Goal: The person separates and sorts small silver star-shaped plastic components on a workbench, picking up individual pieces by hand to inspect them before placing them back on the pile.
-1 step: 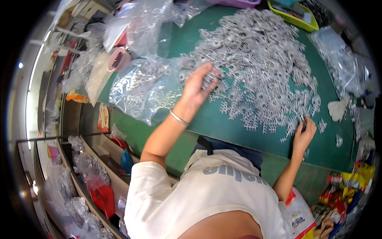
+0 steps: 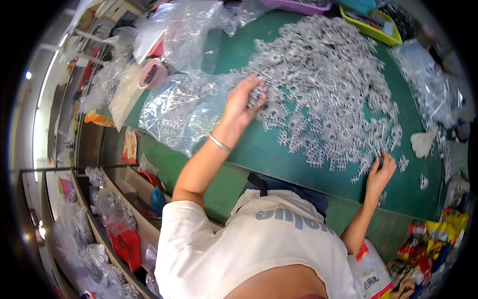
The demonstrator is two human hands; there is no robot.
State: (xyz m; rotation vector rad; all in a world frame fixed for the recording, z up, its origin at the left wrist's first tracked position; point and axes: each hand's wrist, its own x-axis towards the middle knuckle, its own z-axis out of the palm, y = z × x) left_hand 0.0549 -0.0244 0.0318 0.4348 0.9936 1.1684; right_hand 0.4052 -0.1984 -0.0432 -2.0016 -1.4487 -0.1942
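Pile of gray spiky parts (image 2: 333, 84), way too many to count, on one green surface (image 2: 264, 149), left hand (image 2: 240, 103) cupped round some, right hand (image 2: 380, 174) curled, can't tell if gripping, one lime bin (image 2: 377, 35) behind

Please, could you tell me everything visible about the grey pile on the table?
The pile is a loose spread of many small, metallic-looking grey pieces, some round with spokes, others lattice-like. It lies on the green table, thinning toward the near edge. The left hand, curled around some pieces, is at its left side; the right hand at its near right edge.
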